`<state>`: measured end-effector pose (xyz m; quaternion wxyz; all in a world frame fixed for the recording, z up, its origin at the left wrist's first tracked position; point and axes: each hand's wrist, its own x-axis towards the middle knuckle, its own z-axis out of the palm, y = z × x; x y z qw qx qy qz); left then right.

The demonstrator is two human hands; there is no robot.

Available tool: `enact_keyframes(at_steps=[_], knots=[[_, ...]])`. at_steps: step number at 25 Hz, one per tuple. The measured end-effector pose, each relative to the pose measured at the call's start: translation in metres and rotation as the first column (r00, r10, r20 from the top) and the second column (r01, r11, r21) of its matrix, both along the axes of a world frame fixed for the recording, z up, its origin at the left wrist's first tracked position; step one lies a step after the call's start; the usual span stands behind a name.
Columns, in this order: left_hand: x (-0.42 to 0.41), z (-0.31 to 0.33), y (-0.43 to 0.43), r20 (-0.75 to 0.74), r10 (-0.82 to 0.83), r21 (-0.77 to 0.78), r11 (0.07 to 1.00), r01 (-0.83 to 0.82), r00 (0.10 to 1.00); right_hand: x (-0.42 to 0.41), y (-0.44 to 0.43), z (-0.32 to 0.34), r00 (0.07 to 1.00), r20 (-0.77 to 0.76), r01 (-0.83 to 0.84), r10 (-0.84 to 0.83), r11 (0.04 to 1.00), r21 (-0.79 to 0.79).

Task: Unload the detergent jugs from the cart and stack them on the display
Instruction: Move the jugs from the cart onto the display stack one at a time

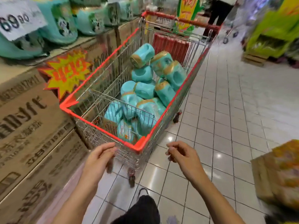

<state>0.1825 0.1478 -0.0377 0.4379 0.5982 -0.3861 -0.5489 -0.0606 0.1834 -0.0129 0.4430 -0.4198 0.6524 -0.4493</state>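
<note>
A wire shopping cart [103,75] with a red rim stands in front of me, holding several teal detergent jugs [145,89] with gold bands, lying on their sides in a heap. More teal jugs [59,25] stand in a row on the display at the upper left, on top of stacked cardboard boxes. My left hand [99,156] hovers just before the cart's near end, fingers loosely curled, holding nothing. My right hand [181,154] hangs to the right of the cart's near corner, fingers loosely curled, also holding nothing.
Cardboard boxes [29,143] line the left side beside the cart, with a price sign [17,20] and a yellow starburst tag [68,71]. White floor tiles [234,110] stretch to the right. A box stack [281,173] sits at right. A person [218,12] stands beyond the cart.
</note>
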Motion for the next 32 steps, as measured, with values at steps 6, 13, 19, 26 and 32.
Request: enact_keyframes(at_steps=[6,13,19,26,32], knots=[[-0.053,0.027,-0.131,-0.014,0.059,-0.025,0.998,-0.059,0.998,-0.068,-0.136,0.033,0.998,-0.054,0.001,-0.006,0.994,-0.108],[-0.120,0.040,-0.240,-0.011,0.091,-0.036,0.995,-0.092,0.996,-0.145,-0.277,0.045,0.996,-0.086,0.000,-0.017,0.981,-0.194],[-0.207,0.012,-0.337,-0.006,0.212,0.003,0.977,-0.212,0.977,-0.224,-0.446,0.030,0.984,-0.167,-0.099,0.060,0.967,-0.234],[-0.305,-0.019,-0.427,0.024,0.230,0.122,0.965,-0.231,0.973,-0.299,-0.610,0.004,0.832,-0.419,-0.317,0.363,0.932,0.177],[-0.343,-0.059,-0.469,0.010,0.136,0.215,0.967,-0.135,0.991,-0.303,-0.649,-0.017,0.538,-0.215,-0.570,0.815,0.540,0.620]])
